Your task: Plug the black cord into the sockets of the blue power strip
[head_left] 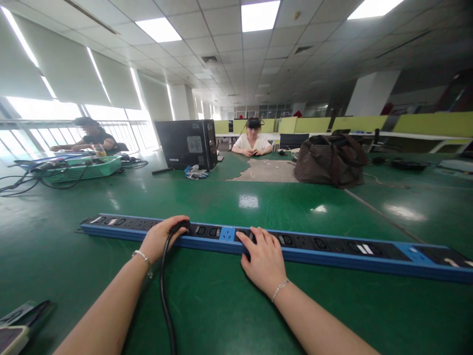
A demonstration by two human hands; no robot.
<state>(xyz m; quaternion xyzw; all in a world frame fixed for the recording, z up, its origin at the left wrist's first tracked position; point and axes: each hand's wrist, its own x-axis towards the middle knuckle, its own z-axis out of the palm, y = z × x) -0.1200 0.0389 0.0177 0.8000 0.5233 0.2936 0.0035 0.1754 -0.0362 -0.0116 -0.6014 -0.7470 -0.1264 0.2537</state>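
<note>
A long blue power strip (303, 255) with black socket sections lies across the green table. My left hand (162, 237) is wrapped round a black plug (181, 226) at the strip's sockets, left of the centre; whether the plug is fully seated cannot be seen. From the plug a thick black cable (165, 296) runs down toward the near edge of the view. My right hand (264, 256) rests on the strip just right of the blue socket section (227, 233), its fingers spread over the top and the thumb at the front side.
Behind the strip stand a black computer case (186, 143), gloves (195, 172) and a brown bag (328, 160). A green basket (84, 170) with cables is at the left. A device (16, 325) lies near left. Two people sit beyond.
</note>
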